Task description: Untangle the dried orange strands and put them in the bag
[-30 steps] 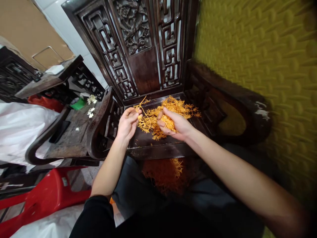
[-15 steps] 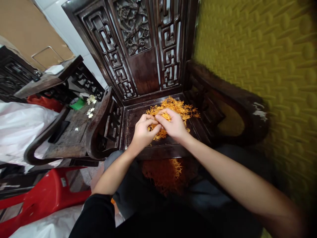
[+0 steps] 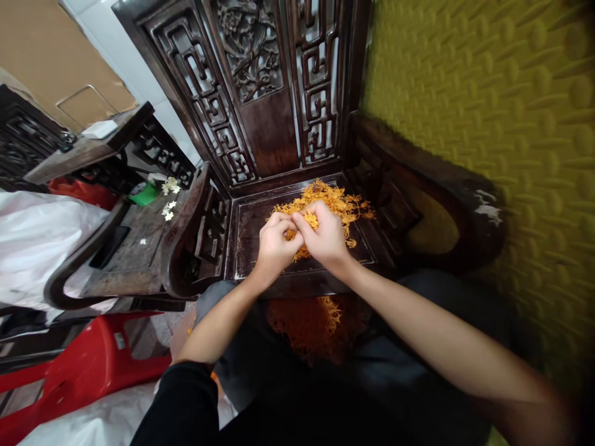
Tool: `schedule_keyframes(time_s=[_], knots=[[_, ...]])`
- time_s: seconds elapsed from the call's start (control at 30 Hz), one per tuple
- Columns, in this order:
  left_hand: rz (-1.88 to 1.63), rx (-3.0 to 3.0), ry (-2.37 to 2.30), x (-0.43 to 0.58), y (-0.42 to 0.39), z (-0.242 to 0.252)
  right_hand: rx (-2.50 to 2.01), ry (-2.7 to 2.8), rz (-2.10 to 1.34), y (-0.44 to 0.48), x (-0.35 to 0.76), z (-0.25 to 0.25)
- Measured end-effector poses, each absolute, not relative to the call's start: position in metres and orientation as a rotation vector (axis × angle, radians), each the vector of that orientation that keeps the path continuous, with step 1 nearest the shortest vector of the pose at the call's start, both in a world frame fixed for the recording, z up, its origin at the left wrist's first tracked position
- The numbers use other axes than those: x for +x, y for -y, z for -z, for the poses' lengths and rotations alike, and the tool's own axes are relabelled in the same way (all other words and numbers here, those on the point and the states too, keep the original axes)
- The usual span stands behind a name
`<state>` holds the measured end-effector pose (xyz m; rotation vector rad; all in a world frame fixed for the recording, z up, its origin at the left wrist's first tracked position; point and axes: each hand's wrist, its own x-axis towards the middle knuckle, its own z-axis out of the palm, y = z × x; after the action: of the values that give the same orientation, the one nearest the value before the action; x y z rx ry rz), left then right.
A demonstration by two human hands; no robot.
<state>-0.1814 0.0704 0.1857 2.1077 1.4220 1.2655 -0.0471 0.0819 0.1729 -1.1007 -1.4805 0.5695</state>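
Orange stringy pieces [image 3: 332, 197] are heaped on the seat of a dark wooden chair [image 3: 274, 136] at the centre of the frame, with a handful held in the right hand [image 3: 328, 234], its grip curled inward around them. The left hand [image 3: 276, 241] is held close against it, thumb and fingers bent into a loop and fingertips set beside the right thumb; whether anything is pinched in that grip cannot be told, the tips being partly hidden. More orange strands [image 3: 330, 313] are seen in shadow below the seat's front edge, lower centre. The chair's tall back is carved with openwork at the top of the frame. At left, white scraps [image 3: 169, 211], a green object [image 3: 147, 194] and a dark flat item [image 3: 110, 246] are laid on another wooden seat [image 3: 134, 263]. A red plastic chair [image 3: 86, 365] is placed at lower left, near white sacking [image 3: 41, 238]. The upper right is filled by a yellow-green textured surface [image 3: 465, 93].
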Motion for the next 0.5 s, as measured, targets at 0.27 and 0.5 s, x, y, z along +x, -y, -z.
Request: schedule_keyframes(time_s=[0.27,0.5], knots=[[-1.313,2.232,-1.452,-0.187,-0.086,-0.186,-0.978,1.452,-0.563,-0.076,-0.051,-0.175],[-1.225,1.948,-1.47,-0.222,-0.098,-0.201,-0.867,1.26,-0.967,-0.068,-0.041,-0.201]])
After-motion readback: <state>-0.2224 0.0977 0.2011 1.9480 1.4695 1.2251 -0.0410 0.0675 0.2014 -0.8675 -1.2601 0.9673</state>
